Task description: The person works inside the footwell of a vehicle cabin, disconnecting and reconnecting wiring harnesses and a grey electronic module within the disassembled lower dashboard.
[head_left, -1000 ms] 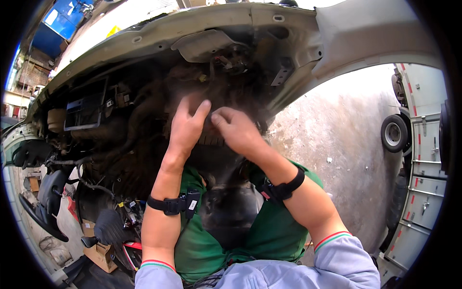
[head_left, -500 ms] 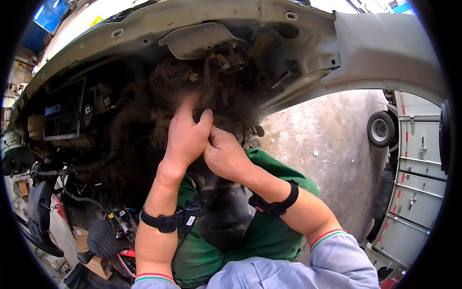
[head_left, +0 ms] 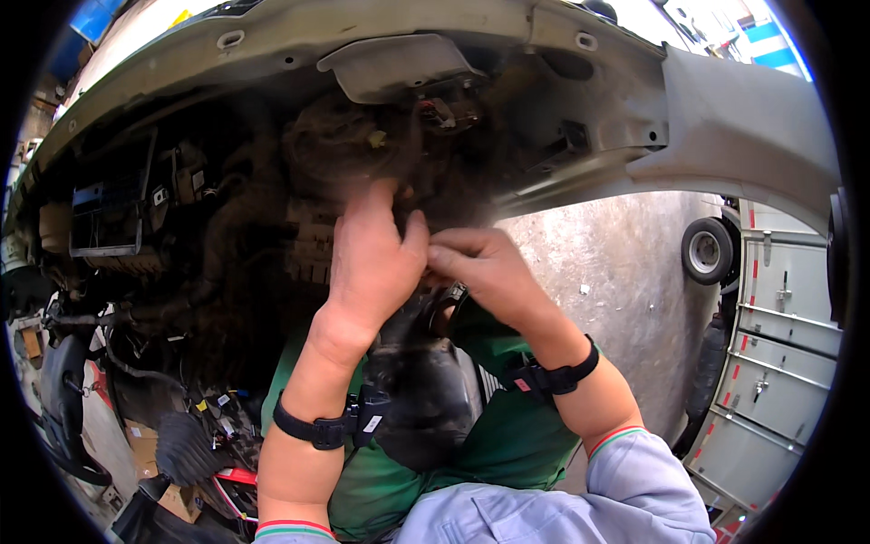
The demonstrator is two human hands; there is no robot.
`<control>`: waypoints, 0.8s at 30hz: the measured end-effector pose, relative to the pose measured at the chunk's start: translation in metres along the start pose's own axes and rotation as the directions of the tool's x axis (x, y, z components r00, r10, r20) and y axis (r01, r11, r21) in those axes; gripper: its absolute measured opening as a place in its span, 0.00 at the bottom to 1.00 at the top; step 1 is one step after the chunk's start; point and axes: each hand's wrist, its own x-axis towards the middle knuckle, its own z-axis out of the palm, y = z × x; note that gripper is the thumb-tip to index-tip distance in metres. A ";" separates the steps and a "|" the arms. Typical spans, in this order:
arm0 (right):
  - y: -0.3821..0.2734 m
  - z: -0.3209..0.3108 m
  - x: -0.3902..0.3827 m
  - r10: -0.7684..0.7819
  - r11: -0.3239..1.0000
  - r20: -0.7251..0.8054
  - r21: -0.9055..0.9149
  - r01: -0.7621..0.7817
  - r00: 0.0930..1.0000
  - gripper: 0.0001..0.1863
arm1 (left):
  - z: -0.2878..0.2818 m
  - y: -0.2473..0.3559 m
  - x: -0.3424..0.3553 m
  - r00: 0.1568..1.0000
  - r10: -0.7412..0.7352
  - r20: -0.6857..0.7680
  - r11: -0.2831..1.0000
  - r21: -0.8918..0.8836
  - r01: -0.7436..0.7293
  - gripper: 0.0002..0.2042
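Observation:
My left hand (head_left: 376, 263) reaches into the dark underside of the dashboard area, fingers curled, their tips partly hidden, thumb beside my right hand. My right hand (head_left: 485, 267) is closed in a pinch against it; whatever both hold is too dark to make out. Just above them are a rounded dark housing (head_left: 335, 136) with a small yellowish piece (head_left: 377, 139), and a cluster of connectors (head_left: 444, 111) with red wire. A grey metal plate (head_left: 390, 63) sits higher, under the pale body beam.
A framed black component (head_left: 107, 227) is at the left, above a steering wheel (head_left: 59, 426), loose wiring and cardboard (head_left: 143, 444). Concrete floor (head_left: 616, 299) shows at right, beside a wheel (head_left: 705, 251) and pale panelled vehicle body (head_left: 770, 344). My legs in green trousers lie below.
My hands dipped lower, then moved up and right. My right fingers now sit beside my left thumb. The view has shifted, showing more of a striped thing between my legs.

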 end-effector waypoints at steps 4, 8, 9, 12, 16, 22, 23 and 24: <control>0.001 -0.004 0.007 0.090 0.993 -0.150 0.088 -0.078 0.985 0.12 | 0.004 0.005 0.002 0.999 0.038 0.016 0.998 0.058 -0.039 0.15; 0.009 -0.006 0.019 0.019 0.991 -0.262 -0.124 -0.053 0.965 0.13 | 0.001 0.002 0.003 0.998 0.052 0.044 0.996 0.075 -0.056 0.16; 0.013 -0.009 0.024 -0.036 0.977 -0.342 -0.210 -0.039 0.939 0.12 | 0.000 0.001 0.003 0.998 0.054 0.045 0.996 0.073 -0.057 0.16; 0.023 -0.015 0.030 -0.188 0.922 -0.477 -0.388 -0.013 0.858 0.13 | -0.005 0.003 0.003 0.996 -0.002 0.088 0.999 0.034 -0.001 0.18; 0.051 -0.033 0.046 -0.276 0.824 -0.550 -0.558 -0.100 0.788 0.26 | -0.003 -0.002 -0.001 0.998 0.051 0.044 0.997 0.061 -0.053 0.18; 0.073 -0.032 0.058 -0.262 0.913 -0.439 -0.401 0.073 0.860 0.40 | 0.002 0.000 0.000 0.997 0.022 0.071 0.998 0.064 -0.027 0.19; 0.066 -0.029 0.057 -0.257 0.912 -0.449 -0.405 0.061 0.856 0.40 | 0.003 0.000 0.000 0.997 0.017 0.073 0.998 0.059 -0.021 0.19; 0.060 -0.028 0.057 -0.183 0.916 -0.441 -0.401 -0.011 0.879 0.40 | 0.001 0.004 0.001 0.995 -0.002 0.096 0.999 0.041 -0.002 0.20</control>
